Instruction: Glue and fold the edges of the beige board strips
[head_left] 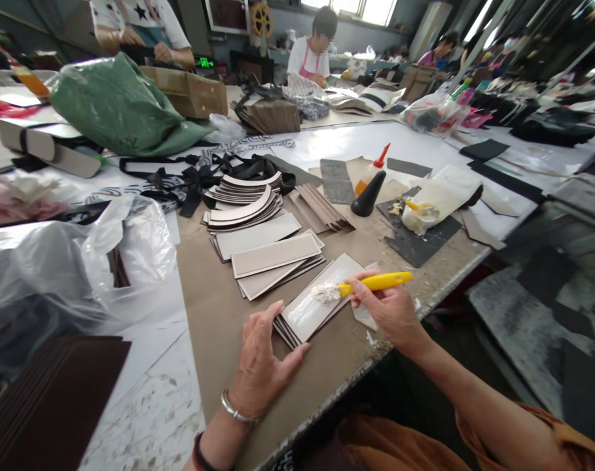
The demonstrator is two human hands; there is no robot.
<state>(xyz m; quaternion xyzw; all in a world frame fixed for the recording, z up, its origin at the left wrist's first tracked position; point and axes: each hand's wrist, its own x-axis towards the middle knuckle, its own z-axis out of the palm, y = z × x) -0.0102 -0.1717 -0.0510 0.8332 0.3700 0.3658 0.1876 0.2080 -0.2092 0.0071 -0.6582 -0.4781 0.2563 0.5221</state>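
My right hand grips a brush with a yellow handle. Its bristles, coated in white paste, rest on the top piece of a stack of pale rectangular panels. A wet, shiny layer covers part of that panel. My left hand lies at the near end of the stack, thumb and fingers spread around its corners; whether it presses on them I cannot tell. Beyond the stack are more rectangular panels with raised borders and a pile of curved panels.
A red-tipped glue bottle stands behind a black cone. To the right, a paste-smeared white container lies on dark scraps. Clear plastic and dark brown sheets are at left. Another person works across the table.
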